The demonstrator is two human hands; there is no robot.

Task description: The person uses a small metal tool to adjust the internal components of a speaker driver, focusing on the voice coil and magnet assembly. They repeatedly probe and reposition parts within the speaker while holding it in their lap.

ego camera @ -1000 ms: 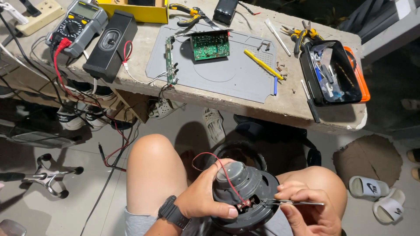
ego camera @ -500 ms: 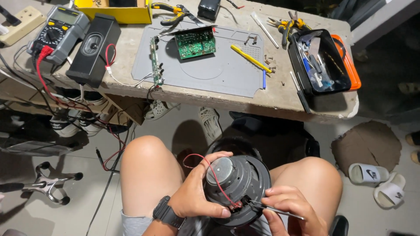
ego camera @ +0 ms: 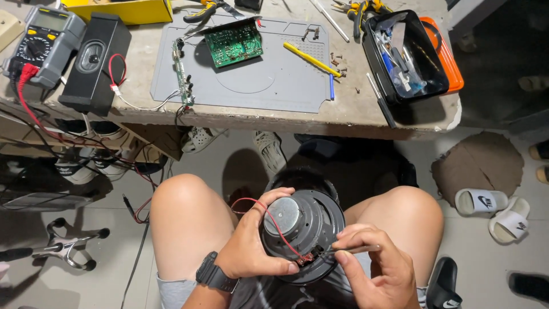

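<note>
speaker driver (ego camera: 303,229): round, dark grey metal frame w/ silver magnet cap in centre; back side faces up, tilted a bit; sits over the lap between both knees, well below the worktop edge.
red wire (ego camera: 269,214): thin, loops from left of the magnet, crosses the cap diagonally, ends at the terminal on lower rim.
terminal (ego camera: 306,258): small reddish-brown tab at driver's lower rim, wire end meets it.
thin tool (ego camera: 354,249): slim metal rod, approx. horizontal, tip at the terminal; exact kind can't tell.
left hand (ego camera: 251,246): wraps driver's left side, thumb over top of the magnet.
right hand (ego camera: 372,266): pinches the rod at driver's right rim.
</note>
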